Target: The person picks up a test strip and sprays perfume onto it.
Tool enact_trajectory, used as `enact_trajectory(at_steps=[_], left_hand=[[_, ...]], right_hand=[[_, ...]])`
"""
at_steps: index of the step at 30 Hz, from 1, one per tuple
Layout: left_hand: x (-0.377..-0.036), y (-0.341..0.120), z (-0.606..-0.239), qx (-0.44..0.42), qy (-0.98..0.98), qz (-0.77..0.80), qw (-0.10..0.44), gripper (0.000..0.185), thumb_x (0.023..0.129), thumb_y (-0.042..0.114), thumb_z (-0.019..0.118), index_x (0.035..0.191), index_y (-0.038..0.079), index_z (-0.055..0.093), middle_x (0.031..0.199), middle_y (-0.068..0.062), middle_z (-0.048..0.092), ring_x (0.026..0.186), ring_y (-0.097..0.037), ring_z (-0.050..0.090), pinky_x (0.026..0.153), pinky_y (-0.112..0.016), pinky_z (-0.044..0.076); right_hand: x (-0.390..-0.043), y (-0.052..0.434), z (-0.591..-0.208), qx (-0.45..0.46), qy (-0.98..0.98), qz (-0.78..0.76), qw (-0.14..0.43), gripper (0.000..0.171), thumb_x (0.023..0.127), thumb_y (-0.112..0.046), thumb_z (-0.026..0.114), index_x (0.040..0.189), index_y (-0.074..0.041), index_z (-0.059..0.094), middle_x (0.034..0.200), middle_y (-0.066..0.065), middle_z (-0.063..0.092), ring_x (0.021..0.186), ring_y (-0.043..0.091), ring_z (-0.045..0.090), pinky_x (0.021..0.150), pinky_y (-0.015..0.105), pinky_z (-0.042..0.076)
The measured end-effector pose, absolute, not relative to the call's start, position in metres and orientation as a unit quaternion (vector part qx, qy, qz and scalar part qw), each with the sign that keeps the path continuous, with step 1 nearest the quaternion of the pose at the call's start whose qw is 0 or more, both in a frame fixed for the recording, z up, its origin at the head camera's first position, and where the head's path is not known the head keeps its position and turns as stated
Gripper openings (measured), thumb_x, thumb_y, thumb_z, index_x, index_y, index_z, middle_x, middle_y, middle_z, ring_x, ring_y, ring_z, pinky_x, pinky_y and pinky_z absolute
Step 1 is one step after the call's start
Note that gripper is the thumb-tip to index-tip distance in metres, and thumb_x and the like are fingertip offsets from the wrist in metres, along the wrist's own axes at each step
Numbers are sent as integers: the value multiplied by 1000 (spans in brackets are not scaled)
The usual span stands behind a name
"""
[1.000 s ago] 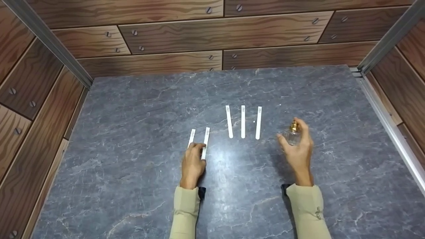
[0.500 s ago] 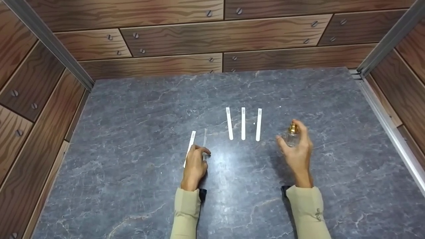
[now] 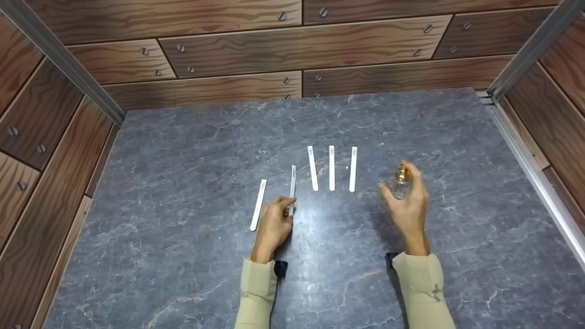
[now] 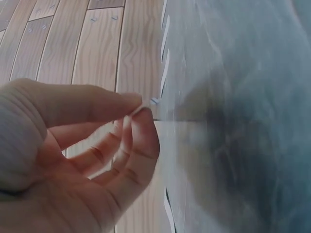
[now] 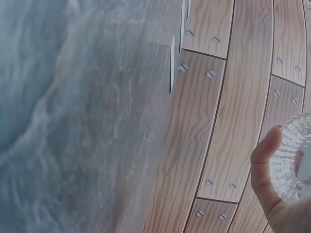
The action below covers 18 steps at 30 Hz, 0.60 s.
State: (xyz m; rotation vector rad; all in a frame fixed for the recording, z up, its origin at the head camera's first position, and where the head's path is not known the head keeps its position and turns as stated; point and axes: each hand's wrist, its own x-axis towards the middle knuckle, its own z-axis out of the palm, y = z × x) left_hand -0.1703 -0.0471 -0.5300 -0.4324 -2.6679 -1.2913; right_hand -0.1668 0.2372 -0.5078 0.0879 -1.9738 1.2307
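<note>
In the head view my left hand (image 3: 274, 226) pinches a white perfume test strip (image 3: 293, 180) near its lower end. The strip points away from me, turned partly on edge. In the left wrist view, thumb and forefinger meet on its thin edge. A second test strip (image 3: 258, 205) lies just left of that hand. My right hand (image 3: 411, 208) grips a clear glass perfume bottle (image 3: 399, 188) above the table, forefinger on its gold spray top (image 3: 402, 172). The right wrist view shows the ribbed round glass (image 5: 284, 170) against the fingers.
Three more test strips, left (image 3: 312, 168), middle (image 3: 332, 168) and right (image 3: 353, 169), lie in a row between the hands, farther back. The grey marbled table (image 3: 192, 151) is bounded by wood-patterned walls (image 3: 228, 50) and a metal rail (image 3: 539, 178) on the right.
The left hand has picked up the right one of the two nearer strips, tilted it and moved it slightly right. The left strip is uncovered. The right hand and bottle stay nearly still.
</note>
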Motion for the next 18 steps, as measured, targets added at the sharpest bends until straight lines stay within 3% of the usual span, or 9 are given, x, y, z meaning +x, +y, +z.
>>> enact_trajectory(at_steps=[6, 18], left_hand=[[-172, -42, -529, -185, -872, -450, 60, 49, 73, -24, 60, 119, -11, 69, 107, -14, 67, 83, -23, 64, 74, -33, 55], [-169, -32, -527, -216, -855, -467, 62, 50, 74, -21, 58, 121, -10, 69, 113, -15, 69, 87, -25, 67, 71, -30, 55]], right_hand=[[-166, 237, -508, 31, -786, 479, 391, 63, 71, 15, 83, 128, 7, 57, 106, 26, 65, 95, 9, 55, 83, 18, 44], [-169, 235, -510, 37, -785, 479, 391, 64, 70, 16, 83, 128, 8, 57, 110, 26, 65, 98, 10, 55, 89, 19, 44]])
